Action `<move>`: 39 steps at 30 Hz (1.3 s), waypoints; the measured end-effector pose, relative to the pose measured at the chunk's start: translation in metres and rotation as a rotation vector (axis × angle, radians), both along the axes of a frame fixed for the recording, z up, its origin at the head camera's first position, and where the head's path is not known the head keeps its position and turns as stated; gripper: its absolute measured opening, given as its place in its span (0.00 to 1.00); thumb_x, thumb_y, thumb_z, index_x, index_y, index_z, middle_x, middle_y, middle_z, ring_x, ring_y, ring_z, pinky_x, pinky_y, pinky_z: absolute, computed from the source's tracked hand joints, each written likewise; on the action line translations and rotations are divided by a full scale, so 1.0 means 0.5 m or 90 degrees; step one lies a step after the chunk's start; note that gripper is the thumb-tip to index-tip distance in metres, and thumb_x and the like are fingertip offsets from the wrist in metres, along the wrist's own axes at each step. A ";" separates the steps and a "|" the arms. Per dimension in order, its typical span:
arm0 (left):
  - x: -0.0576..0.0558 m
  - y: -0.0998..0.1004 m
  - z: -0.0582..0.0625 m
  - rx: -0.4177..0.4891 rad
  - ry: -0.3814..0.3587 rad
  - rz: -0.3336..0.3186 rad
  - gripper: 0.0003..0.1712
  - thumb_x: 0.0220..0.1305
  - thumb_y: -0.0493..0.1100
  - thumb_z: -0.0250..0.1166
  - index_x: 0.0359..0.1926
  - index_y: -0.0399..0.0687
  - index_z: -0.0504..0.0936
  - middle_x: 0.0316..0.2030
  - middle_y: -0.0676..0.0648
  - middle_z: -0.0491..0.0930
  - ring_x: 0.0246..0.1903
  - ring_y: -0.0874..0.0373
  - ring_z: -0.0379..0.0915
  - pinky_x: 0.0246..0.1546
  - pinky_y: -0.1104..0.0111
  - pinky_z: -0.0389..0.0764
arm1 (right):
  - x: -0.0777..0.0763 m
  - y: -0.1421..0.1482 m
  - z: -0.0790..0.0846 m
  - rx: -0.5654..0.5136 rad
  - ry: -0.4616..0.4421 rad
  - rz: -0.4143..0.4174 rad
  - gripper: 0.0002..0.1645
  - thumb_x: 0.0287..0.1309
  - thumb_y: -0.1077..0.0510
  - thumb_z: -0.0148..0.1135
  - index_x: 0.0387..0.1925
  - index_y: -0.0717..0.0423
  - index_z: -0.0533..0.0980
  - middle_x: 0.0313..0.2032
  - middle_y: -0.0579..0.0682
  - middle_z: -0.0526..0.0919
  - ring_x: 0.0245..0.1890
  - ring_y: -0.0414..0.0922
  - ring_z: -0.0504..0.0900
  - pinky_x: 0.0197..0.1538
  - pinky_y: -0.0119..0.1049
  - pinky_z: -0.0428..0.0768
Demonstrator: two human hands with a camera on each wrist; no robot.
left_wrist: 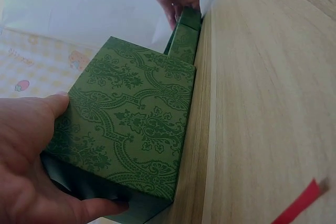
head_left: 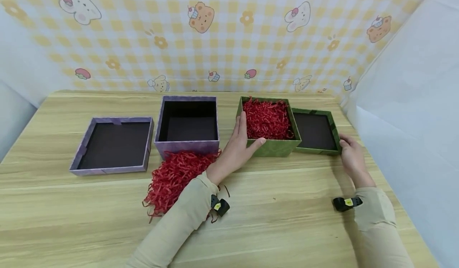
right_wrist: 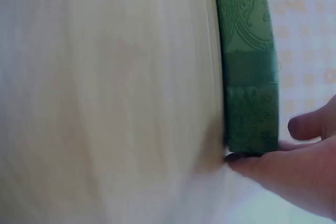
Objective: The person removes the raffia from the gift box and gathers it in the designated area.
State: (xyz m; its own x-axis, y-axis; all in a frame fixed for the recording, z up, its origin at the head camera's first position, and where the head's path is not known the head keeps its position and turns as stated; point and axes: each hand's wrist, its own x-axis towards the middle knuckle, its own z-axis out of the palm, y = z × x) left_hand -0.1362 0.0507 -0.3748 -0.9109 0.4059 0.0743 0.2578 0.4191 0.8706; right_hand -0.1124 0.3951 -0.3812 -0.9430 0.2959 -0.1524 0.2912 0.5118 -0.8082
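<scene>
My left hand (head_left: 234,150) lies at the near-left corner of a green patterned box (head_left: 274,148). Its thumb touches the front rim, while the straight fingers rest along the left wall. Red shredded paper (head_left: 267,120) fills this box. A shallow green lid (head_left: 315,151), its dark inside facing up, stands against the box's right side. At the lid's right wall is my right hand (head_left: 353,156), its curled fingers gripping the end by the near corner. In the right wrist view a fingertip sits low against the lid's end (right_wrist: 254,124).
A purple box (head_left: 188,146) with a dark inside stands left of the green one. Farther left lies its purple lid (head_left: 122,169), inside up. A loose heap of red shredded paper (head_left: 172,178) spreads before the purple box, partly under my left forearm. Small shreds dot the table.
</scene>
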 end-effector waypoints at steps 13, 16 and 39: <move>0.000 -0.001 0.004 0.002 -0.025 -0.002 0.52 0.66 0.61 0.52 0.70 0.57 0.22 0.71 0.44 0.24 0.69 0.47 0.35 0.61 0.52 0.58 | -0.017 0.026 0.113 0.043 0.008 0.065 0.43 0.69 0.41 0.30 0.69 0.70 0.40 0.67 0.71 0.46 0.66 0.62 0.52 0.64 0.51 0.56; -0.001 -0.001 0.003 -0.001 -0.022 0.002 0.52 0.66 0.61 0.52 0.71 0.56 0.22 0.71 0.42 0.25 0.68 0.47 0.36 0.61 0.52 0.58 | -0.021 -0.001 0.141 0.082 0.024 0.089 0.42 0.69 0.40 0.33 0.70 0.67 0.45 0.66 0.70 0.52 0.64 0.62 0.56 0.62 0.53 0.59; -0.006 0.003 0.000 0.005 -0.003 0.008 0.52 0.67 0.57 0.54 0.71 0.50 0.25 0.71 0.38 0.28 0.69 0.46 0.34 0.63 0.55 0.54 | -0.168 -0.299 0.219 0.242 -0.073 0.504 0.39 0.66 0.35 0.41 0.65 0.61 0.62 0.61 0.60 0.66 0.59 0.57 0.66 0.58 0.55 0.63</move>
State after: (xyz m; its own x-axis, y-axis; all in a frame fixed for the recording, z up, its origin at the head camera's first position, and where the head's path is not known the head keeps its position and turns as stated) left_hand -0.1391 0.0519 -0.3746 -0.9165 0.3933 0.0737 0.2486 0.4153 0.8751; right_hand -0.1963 0.2458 -0.2718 -0.8773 -0.3873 -0.2836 -0.1931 0.8256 -0.5302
